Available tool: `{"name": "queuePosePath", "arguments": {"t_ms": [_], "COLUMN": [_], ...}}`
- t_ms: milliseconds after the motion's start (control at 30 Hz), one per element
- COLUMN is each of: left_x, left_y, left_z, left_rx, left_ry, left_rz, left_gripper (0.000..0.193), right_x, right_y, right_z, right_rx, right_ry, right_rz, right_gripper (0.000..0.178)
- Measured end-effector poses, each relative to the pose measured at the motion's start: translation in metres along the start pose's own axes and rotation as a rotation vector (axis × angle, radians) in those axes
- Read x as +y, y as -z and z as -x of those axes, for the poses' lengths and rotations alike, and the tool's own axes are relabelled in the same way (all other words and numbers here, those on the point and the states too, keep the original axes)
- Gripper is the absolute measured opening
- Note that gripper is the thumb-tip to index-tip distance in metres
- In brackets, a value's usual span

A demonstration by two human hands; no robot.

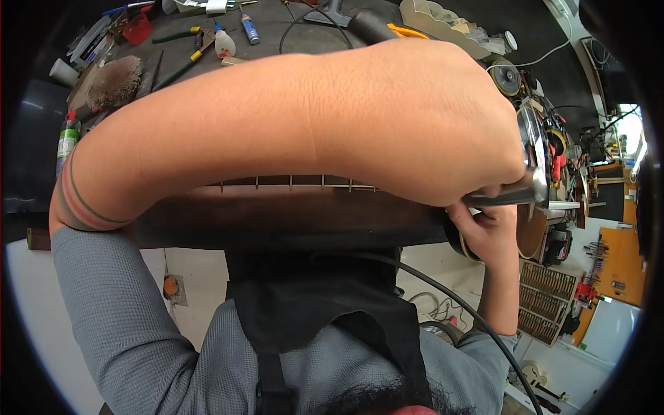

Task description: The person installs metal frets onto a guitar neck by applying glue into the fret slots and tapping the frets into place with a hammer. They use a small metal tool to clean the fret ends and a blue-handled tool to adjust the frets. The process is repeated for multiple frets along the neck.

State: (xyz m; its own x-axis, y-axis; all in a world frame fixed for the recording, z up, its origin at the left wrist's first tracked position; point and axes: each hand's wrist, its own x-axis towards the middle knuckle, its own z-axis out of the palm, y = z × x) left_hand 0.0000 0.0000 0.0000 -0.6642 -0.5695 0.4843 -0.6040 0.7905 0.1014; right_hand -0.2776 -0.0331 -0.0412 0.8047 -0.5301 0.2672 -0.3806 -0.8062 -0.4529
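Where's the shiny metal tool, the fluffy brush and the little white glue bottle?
metal tool (501, 198), head view, on its grey shaft between the hands.
fluffy brush (116, 81), head view, middle of its bristles.
white glue bottle (224, 45), head view, on its body.

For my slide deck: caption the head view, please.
Left arm crosses a fretted neck; both hands meet at a metal tool.
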Motion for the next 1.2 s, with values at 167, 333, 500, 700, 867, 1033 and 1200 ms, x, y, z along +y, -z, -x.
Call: {"name": "queuePosePath", "arguments": {"t_ms": [167, 333, 500, 700, 867, 1033, 1200], "left_x": [-0.002, -0.023, -0.032, -0.037, -0.03, -0.021, -0.033], "left_y": [0.006, 0.028, 0.033, 0.023, 0.02, -0.01, -0.003], "left_z": [-0.005, -0.002, 0.003, 0.008, 0.005, 0.006, 0.009], "left_rx": [-0.088, -0.024, 0.074, 0.115, 0.034, 0.246, 0.226], "left_ry": [0.006, 0.097, 0.087, -0.125, -0.15, -0.124, -0.301], "left_rz": [-0.081, 0.065, 0.15, 0.119, 0.142, 0.067, 0.106], "left_gripper": [0.018, 0.037, 0.033, 0.039, 0.052, 0.038, 0.038], "right_x": [-0.009, -0.003, -0.001, -0.011, -0.015, -0.019, -0.033], "right_y": [0.004, 0.002, 0.007, 0.012, 0.012, 0.011, 0.013], "right_z": [-0.008, -0.02, -0.017, -0.025, -0.028, -0.022, -0.036], "right_rx": [-0.037, 0.02, -0.021, -0.226, -0.326, -0.424, -0.564], "right_ry": [-0.055, -0.028, -0.048, -0.032, 0.039, -0.09, -0.238], "right_rz": [0.004, -0.044, 0.097, 0.233, 0.374, 0.495, 0.512], "right_gripper": [0.018, 0.026, 0.029, 0.039, 0.045, 0.048, 0.047]}}
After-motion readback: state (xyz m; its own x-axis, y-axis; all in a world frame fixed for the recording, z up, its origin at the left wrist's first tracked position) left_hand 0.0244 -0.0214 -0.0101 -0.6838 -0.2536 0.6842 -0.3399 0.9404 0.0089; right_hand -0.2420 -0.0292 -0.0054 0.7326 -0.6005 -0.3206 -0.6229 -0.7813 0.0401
